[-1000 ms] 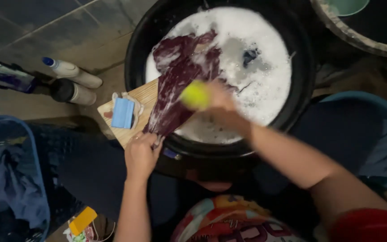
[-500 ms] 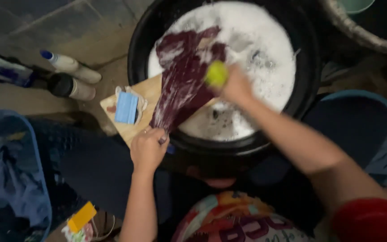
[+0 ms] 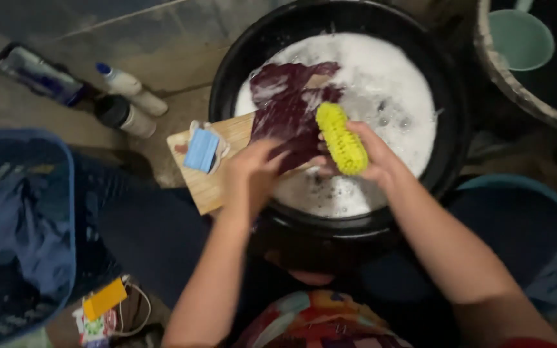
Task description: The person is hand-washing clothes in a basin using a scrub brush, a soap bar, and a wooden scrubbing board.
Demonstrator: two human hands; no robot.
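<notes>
A dark maroon cloth [image 3: 288, 103] lies on a wooden washboard [image 3: 217, 177] that slopes into a black tub [image 3: 449, 96] full of white suds. My left hand [image 3: 253, 174] presses on the cloth's near end, fingers bent over it. My right hand [image 3: 369, 158] grips a yellow scrub brush [image 3: 341, 138], held just above the cloth's right edge. A light blue soap bar [image 3: 201, 149] sits on the board's left end.
A blue laundry basket [image 3: 14, 232] with clothes stands at the left. Two white bottles [image 3: 127, 90] and a flat packet [image 3: 37, 74] lie on the floor beyond it. A teal bowl [image 3: 520, 38] sits in another tub at top right. Another blue basin [image 3: 536, 232] is at right.
My left hand has slid up the board from its near corner onto the cloth. My right hand has pulled the brush back toward me, off the cloth's middle.
</notes>
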